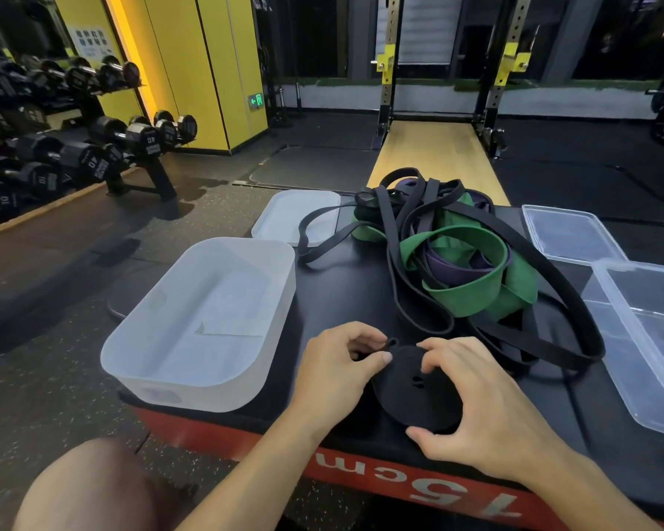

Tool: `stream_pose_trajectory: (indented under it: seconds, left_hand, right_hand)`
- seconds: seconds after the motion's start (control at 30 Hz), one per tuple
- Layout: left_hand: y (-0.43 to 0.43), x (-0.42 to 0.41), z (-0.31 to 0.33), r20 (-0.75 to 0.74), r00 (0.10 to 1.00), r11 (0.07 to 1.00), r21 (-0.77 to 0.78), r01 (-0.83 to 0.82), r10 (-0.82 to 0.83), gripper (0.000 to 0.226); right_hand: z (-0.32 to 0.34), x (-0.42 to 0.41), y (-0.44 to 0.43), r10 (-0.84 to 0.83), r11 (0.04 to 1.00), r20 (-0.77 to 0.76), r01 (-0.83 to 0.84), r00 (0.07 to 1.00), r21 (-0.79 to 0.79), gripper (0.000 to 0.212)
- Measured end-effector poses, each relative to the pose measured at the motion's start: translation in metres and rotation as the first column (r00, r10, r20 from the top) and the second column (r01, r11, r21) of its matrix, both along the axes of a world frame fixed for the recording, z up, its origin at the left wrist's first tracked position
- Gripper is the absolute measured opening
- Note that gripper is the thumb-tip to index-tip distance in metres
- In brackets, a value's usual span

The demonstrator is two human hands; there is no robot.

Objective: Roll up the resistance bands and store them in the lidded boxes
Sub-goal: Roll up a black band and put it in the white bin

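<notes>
Head view: at the worktop's point(345, 297) front edge, left grip point(336, 364) pinches and right grip point(476, 410) clamps a likely springy coiled black rubber band point(409, 396).

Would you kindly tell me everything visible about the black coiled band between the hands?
The black coiled resistance band is a flat, tightly wound disc of matte rubbery strip, lying on the black-topped platform near its front edge. The right hand grips it, fingers on top, thumb at the near rim; the left hand pinches its looped end at the far side.
</notes>
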State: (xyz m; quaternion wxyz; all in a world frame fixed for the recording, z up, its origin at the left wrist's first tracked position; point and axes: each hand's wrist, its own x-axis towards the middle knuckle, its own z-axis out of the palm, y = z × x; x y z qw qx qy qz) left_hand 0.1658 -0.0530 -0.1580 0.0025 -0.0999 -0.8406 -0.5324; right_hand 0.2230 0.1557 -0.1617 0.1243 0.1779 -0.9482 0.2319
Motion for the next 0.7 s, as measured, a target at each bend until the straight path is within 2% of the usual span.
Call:
stream_pose_trajectory:
  seconds: [0.07,0.2,0.37,0.5,0.63,0.7]
  left_hand:
    - [0.001,-0.001,0.003,0.033,0.999,0.998,0.058,-0.006,0.004,0.017]
    - [0.009,-0.002,0.007,0.075,0.997,0.998,0.063,-0.026,0.022,0.020]
    - [0.018,-0.004,0.004,0.166,0.983,0.973,0.200,-0.115,0.082,0.021]
    - [0.020,-0.003,0.002,0.167,0.978,0.957,0.239,-0.163,0.124,0.021]
    - [0.019,-0.001,0.006,0.205,0.966,0.914,0.341,-0.220,0.156,0.020]
    - [0.018,0.001,0.008,0.212,0.962,0.887,0.392,-0.243,0.170,0.021]
  right_hand:
    - [0.000,0.000,0.000,0.000,1.000,-0.009,0.000,1.000,-0.001,0.063]
    - [-0.001,-0.001,0.002,0.008,1.000,-0.012,-0.008,1.000,-0.013,0.062]
    - [-0.002,-0.001,0.004,-0.013,0.999,0.045,0.015,0.999,-0.047,0.065]
    - [0.001,0.000,0.003,-0.037,0.995,0.142,0.049,0.989,-0.082,0.084]
    - [0.005,-0.001,-0.001,-0.094,0.983,0.200,0.122,0.975,-0.134,0.105]
    - [0.006,-0.002,-0.002,-0.139,0.974,0.215,0.173,0.967,-0.145,0.107]
